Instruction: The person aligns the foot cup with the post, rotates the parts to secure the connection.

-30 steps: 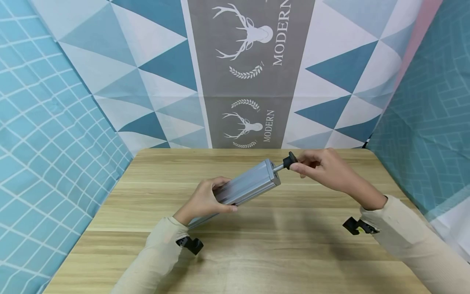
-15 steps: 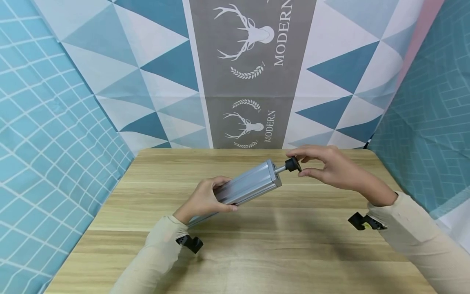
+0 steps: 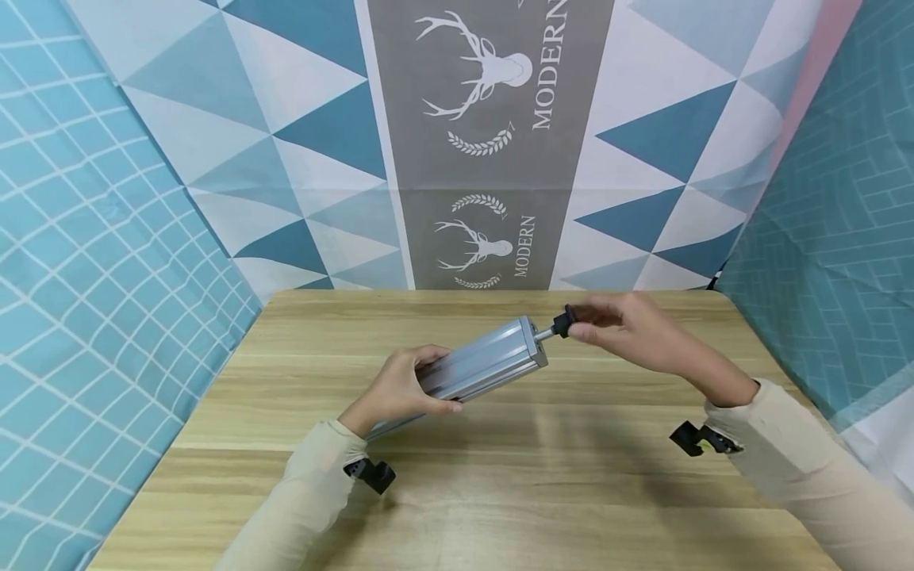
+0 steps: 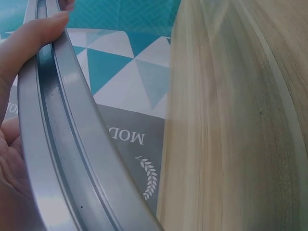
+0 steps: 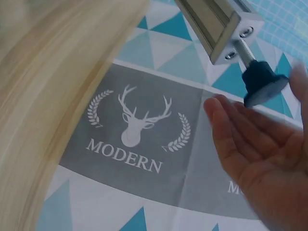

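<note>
A silver aluminium profile (image 3: pixel 485 361) slants up to the right over the wooden table, its grooved side large in the left wrist view. My left hand (image 3: pixel 400 388) grips its lower part, thumb (image 4: pixel 55 24) along one side and the other fingers around the far side. From the capped upper end juts a metal stud carrying a black levelling foot (image 3: pixel 562 323). My right hand (image 3: pixel 628 333) is at that foot with thumb and bent fingers on either side of its disc. In the right wrist view, the end cap (image 5: pixel 240 38) shows two screws beside the stud.
The wooden table (image 3: pixel 457 492) spreads beneath both hands. A printed cloth (image 3: pixel 493 159) with triangles and deer heads hangs behind its back edge. Blue patterned cloths line the left and right sides. Black camera mounts (image 3: pixel 370 474) sit on both wrists.
My right hand's fingers spread around the foot half a second ago and have since drawn in at it. The profile's upper end has dipped slightly; my left hand keeps its grip.
</note>
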The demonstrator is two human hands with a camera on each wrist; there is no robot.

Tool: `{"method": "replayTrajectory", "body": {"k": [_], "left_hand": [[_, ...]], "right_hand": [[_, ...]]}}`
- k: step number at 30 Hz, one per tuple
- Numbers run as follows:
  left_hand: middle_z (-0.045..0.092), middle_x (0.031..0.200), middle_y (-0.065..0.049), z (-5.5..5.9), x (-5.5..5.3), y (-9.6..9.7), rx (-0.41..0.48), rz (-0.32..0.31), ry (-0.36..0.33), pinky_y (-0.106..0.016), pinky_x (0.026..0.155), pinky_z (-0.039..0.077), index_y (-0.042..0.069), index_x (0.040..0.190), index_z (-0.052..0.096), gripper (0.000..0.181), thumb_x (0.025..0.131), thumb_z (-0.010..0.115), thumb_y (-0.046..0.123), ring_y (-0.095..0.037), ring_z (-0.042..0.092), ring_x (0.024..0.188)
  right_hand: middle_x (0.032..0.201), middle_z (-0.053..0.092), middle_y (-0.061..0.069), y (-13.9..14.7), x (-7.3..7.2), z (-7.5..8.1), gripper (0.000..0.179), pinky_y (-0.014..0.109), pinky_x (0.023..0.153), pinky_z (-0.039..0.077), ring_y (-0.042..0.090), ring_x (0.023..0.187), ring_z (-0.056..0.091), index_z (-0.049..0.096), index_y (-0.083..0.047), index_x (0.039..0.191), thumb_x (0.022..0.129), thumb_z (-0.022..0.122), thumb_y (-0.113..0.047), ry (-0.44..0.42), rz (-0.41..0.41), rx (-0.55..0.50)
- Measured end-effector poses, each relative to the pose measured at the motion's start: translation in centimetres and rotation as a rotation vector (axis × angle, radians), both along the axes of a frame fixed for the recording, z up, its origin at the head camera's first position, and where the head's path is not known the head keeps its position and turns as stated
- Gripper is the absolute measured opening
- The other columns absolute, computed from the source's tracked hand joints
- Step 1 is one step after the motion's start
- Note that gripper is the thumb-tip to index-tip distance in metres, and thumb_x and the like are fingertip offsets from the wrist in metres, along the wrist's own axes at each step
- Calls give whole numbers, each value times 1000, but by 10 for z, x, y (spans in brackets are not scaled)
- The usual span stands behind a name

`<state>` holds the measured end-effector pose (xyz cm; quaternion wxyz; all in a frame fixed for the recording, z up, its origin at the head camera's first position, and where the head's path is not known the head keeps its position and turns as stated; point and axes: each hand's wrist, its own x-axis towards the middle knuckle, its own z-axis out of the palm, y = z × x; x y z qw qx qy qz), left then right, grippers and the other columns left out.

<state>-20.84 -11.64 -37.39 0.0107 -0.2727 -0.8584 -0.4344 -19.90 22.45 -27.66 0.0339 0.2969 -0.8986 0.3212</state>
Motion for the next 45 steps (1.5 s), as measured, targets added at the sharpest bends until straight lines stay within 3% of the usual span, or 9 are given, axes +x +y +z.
{"method": "replayTrajectory", "body": {"k": [5,11,17,21,26,31,37,41,45], "left_hand": [[69,108,-4,0,-1,-1,4,2,13,-31,79,50,7,118,65,70,59,91,34,-13,63,91],[69,108,-3,1,0,-2,-12,-1,26,-31,80,50,7,118,65,70,60,91,34,-12,63,92],[69,107,-3,1,1,0,-5,-2,17,-31,80,51,7,118,65,70,59,92,34,-13,63,91],[70,107,-3,0,1,2,-2,-14,15,-30,80,50,8,116,66,69,58,92,35,-13,63,91],[70,105,-3,-1,1,2,-1,2,23,-29,78,50,8,116,67,68,58,92,34,-12,63,89],[69,107,-4,2,-1,0,-4,8,25,-30,78,50,6,118,65,69,60,91,32,-13,63,90],[69,108,-5,3,-1,-1,-14,11,19,-31,79,50,7,119,64,70,60,91,33,-13,63,91],[69,107,-4,3,-1,-1,-16,9,25,-31,79,51,7,118,65,69,59,91,32,-13,63,91],[69,107,-4,1,-1,0,-14,4,25,-31,80,50,6,118,65,69,59,91,33,-13,63,91]], "right_hand": [[129,59,11,4,-1,2,58,44,87,51,26,105,63,52,-10,137,84,73,-13,125,122,29],[115,66,7,5,0,4,53,34,78,53,17,95,64,59,-7,129,79,76,-4,210,121,45],[81,65,-1,0,2,-1,22,28,59,46,12,69,55,69,-8,106,94,63,-25,68,-29,10],[66,57,0,-1,2,-4,27,29,50,37,15,55,45,70,-12,91,97,56,-34,-5,-104,-7],[96,70,8,2,1,-2,40,37,71,53,19,80,64,63,-1,121,92,65,-29,-16,-57,27],[123,63,14,5,-1,1,69,46,87,50,28,105,64,49,-8,140,77,79,-15,72,53,2],[110,70,7,4,-2,2,56,40,80,54,19,92,68,60,-9,128,75,78,-3,192,66,5],[95,71,3,0,1,2,37,37,73,54,15,82,66,64,-4,121,87,71,-19,95,-25,25],[74,67,1,-6,4,1,29,31,59,49,16,67,62,70,-7,97,93,63,-35,-19,-125,-23]]}}
